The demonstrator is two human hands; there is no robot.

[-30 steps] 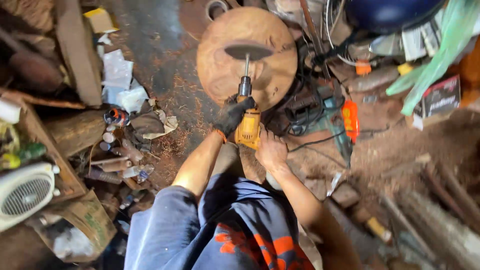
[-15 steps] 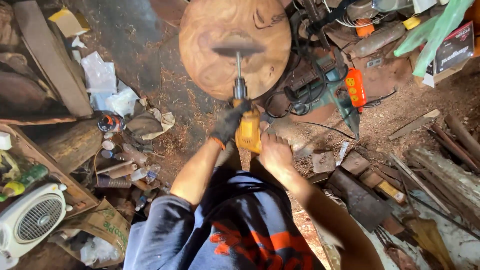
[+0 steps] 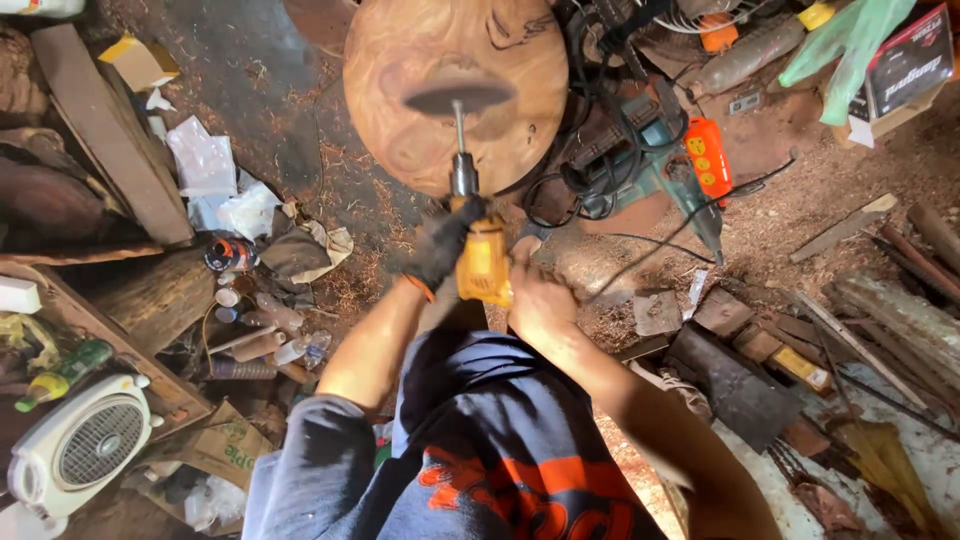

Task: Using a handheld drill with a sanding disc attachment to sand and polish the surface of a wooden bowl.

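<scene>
I'm gripping the yellow drill (image 3: 483,262): gloved left hand (image 3: 443,243) clenched round its front, bare right hand (image 3: 537,300) grasping the rear. Its spinning disc (image 3: 459,97) is blurring over the round wood slab (image 3: 456,85), far centre. Best keeping the disc flat, pressure light. Disc contact is unclear; slab's far edge is cut off.

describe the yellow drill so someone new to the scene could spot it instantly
Start at the big round wooden slab at top centre. Just below its lower edge, the yellow drill is gripped by a gloved left hand and a bare right hand. Its shaft carries a blurred grey disc over the slab, unlike the teal tool lying idle to its right.
</scene>
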